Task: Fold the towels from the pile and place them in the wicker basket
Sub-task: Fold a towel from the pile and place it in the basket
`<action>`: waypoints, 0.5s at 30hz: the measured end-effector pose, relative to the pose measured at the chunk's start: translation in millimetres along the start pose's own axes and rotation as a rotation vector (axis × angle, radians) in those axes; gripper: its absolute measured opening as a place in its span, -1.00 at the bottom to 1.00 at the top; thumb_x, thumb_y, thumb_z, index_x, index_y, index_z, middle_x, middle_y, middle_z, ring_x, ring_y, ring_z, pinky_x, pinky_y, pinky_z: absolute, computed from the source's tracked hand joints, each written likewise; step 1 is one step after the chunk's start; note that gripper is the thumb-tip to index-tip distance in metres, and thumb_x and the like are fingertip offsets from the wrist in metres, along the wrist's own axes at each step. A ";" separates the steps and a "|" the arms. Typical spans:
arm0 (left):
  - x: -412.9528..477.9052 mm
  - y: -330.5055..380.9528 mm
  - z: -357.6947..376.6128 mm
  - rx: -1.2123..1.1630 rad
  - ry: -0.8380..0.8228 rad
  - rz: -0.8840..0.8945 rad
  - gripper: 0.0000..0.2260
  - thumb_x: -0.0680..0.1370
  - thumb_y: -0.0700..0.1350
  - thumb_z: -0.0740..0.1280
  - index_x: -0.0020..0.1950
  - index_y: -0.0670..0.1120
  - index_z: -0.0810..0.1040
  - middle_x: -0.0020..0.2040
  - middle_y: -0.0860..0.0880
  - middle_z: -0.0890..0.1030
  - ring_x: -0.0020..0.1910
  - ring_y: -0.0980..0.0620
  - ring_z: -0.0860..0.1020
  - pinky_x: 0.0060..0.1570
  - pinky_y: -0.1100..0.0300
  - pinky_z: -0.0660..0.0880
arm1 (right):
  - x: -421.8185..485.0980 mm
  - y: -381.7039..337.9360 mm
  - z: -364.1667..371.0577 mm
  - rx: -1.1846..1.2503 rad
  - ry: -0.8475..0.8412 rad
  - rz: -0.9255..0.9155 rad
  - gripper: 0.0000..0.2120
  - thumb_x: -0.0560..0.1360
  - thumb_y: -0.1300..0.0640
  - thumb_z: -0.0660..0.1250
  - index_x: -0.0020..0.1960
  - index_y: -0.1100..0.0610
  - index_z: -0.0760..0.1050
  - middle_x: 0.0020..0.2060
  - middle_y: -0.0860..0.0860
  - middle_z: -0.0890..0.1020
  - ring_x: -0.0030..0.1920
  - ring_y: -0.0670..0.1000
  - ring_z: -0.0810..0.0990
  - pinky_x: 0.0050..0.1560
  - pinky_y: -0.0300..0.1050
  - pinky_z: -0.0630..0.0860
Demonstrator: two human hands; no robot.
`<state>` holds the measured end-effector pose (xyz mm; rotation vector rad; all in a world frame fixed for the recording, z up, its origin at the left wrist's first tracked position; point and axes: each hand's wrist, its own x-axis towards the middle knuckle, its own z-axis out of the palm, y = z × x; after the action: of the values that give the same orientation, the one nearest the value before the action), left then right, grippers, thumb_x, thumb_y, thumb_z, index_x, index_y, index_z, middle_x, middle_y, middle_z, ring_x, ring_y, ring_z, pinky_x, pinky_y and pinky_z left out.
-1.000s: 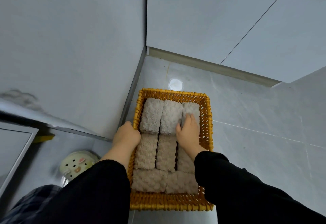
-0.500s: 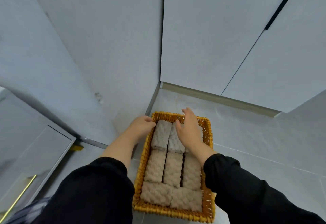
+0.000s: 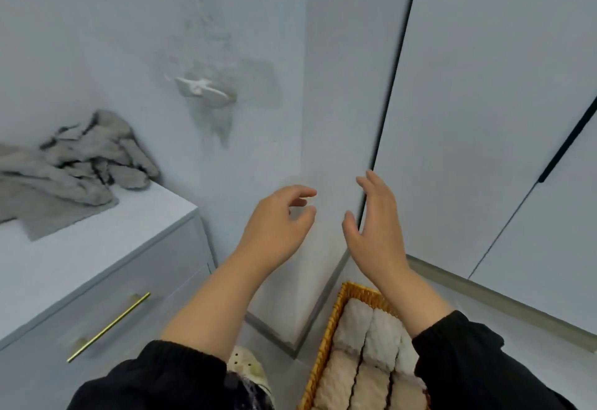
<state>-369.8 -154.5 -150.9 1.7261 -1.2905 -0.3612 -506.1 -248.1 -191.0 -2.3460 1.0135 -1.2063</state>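
Head view
- Hands: left hand (image 3: 274, 228) and right hand (image 3: 374, 225) are raised in mid-air, fingers loose and apart, holding nothing.
- Wicker basket (image 3: 326, 345): on the floor under the right forearm, with folded towels (image 3: 365, 354) packed in rows.
- Towel pile (image 3: 74, 170): heaped unfolded on the worktop (image 3: 97, 248), well apart from both hands.
- Step: judged to be between towels.
- Next move: calls for a reach left to lift one towel clear.

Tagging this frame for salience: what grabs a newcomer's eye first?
The left hand and right hand hover empty mid-frame before the wall. Bottom right sits a basket packed with folded towels. At left, a crumpled grey pile lies on the cabinet.
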 end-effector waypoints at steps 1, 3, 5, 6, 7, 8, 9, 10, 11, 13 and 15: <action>-3.5 0.5 -10.6 0.018 0.044 0.010 -0.76 0.56 -0.11 0.28 0.22 0.05 0.54 0.12 0.18 0.55 0.11 0.25 0.50 0.20 0.25 0.43 | 1.7 -10.3 -0.3 0.019 0.027 -0.067 -0.54 0.54 0.21 0.21 0.43 0.18 0.26 0.46 0.07 0.26 0.47 -0.01 0.17 0.45 -0.22 0.07; -14.0 -2.8 -41.3 0.065 0.134 0.014 -0.76 0.56 -0.11 0.27 0.20 0.08 0.54 0.14 0.18 0.55 0.14 0.24 0.49 0.20 0.23 0.42 | 7.2 -38.5 7.8 0.064 0.058 -0.212 -0.57 0.51 0.20 0.17 0.37 0.19 0.32 0.40 0.08 0.34 0.43 -0.01 0.24 0.44 -0.29 0.10; -28.2 -12.0 -75.0 0.100 0.224 -0.002 -0.76 0.56 -0.11 0.28 0.21 0.09 0.53 0.15 0.19 0.55 0.15 0.26 0.48 0.21 0.23 0.41 | 9.6 -69.8 27.1 0.137 0.029 -0.303 -0.58 0.49 0.18 0.14 0.35 0.19 0.33 0.37 0.08 0.37 0.40 -0.01 0.27 0.43 -0.32 0.11; -33.9 -15.4 -87.3 0.114 0.255 -0.011 -0.75 0.56 -0.11 0.28 0.21 0.09 0.53 0.15 0.19 0.54 0.14 0.27 0.47 0.21 0.24 0.41 | 10.5 -81.0 37.2 0.165 0.002 -0.319 -0.57 0.49 0.17 0.14 0.35 0.18 0.33 0.37 0.08 0.37 0.40 -0.02 0.27 0.43 -0.33 0.10; -39.1 -19.7 -96.6 0.118 0.287 -0.027 -0.75 0.56 -0.12 0.28 0.22 0.08 0.53 0.14 0.19 0.54 0.13 0.28 0.46 0.20 0.26 0.39 | 10.6 -90.1 46.7 0.189 -0.015 -0.327 -0.57 0.49 0.17 0.14 0.36 0.17 0.32 0.37 0.07 0.37 0.40 -0.03 0.27 0.42 -0.35 0.10; -49.5 -28.4 -114.3 0.132 0.334 -0.053 -0.75 0.56 -0.13 0.27 0.22 0.08 0.53 0.14 0.19 0.53 0.12 0.29 0.45 0.19 0.29 0.38 | 10.5 -108.3 63.9 0.236 -0.049 -0.334 -0.56 0.49 0.16 0.14 0.36 0.17 0.33 0.38 0.05 0.36 0.40 -0.04 0.26 0.41 -0.38 0.08; -52.5 -31.7 -118.5 0.131 0.355 -0.070 -0.74 0.56 -0.13 0.27 0.22 0.08 0.52 0.14 0.19 0.53 0.12 0.28 0.44 0.18 0.31 0.37 | 9.6 -114.0 70.8 0.254 -0.069 -0.323 -0.56 0.49 0.16 0.15 0.37 0.16 0.33 0.38 0.02 0.35 0.40 -0.06 0.25 0.40 -0.42 0.07; -60.7 -39.0 -131.5 0.139 0.393 -0.098 -0.74 0.56 -0.14 0.27 0.23 0.09 0.52 0.15 0.19 0.53 0.13 0.28 0.43 0.18 0.32 0.36 | 8.5 -129.9 85.0 0.285 -0.094 -0.322 -0.55 0.49 0.17 0.15 0.37 0.16 0.33 0.37 -0.02 0.33 0.39 -0.09 0.24 0.39 -0.44 0.05; -66.3 -45.8 -140.0 0.148 0.429 -0.120 -0.73 0.57 -0.14 0.27 0.24 0.08 0.52 0.16 0.18 0.53 0.14 0.27 0.43 0.19 0.32 0.35 | 7.2 -141.8 95.4 0.314 -0.111 -0.326 -0.55 0.49 0.17 0.16 0.37 0.17 0.33 0.35 -0.06 0.32 0.39 -0.11 0.23 0.38 -0.46 0.04; -79.4 -62.6 -159.0 0.148 0.510 -0.181 -0.73 0.57 -0.14 0.27 0.25 0.06 0.51 0.18 0.17 0.52 0.16 0.24 0.43 0.18 0.31 0.34 | 2.2 -170.6 118.5 0.379 -0.153 -0.328 -0.56 0.48 0.19 0.16 0.37 0.19 0.35 0.33 -0.06 0.32 0.37 -0.15 0.22 0.36 -0.50 0.03; -90.0 -77.8 -173.6 0.145 0.581 -0.238 -0.72 0.57 -0.15 0.26 0.26 0.04 0.52 0.19 0.16 0.52 0.18 0.22 0.44 0.17 0.31 0.34 | -3.2 -194.6 139.0 0.429 -0.201 -0.305 -0.55 0.48 0.22 0.18 0.37 0.20 0.34 0.35 -0.01 0.35 0.37 -0.12 0.23 0.32 -0.55 0.02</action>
<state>-240.2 11.2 -145.3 1.9213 -0.7061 0.1067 -308.5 -115.3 -167.4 -2.2585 0.2977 -1.1231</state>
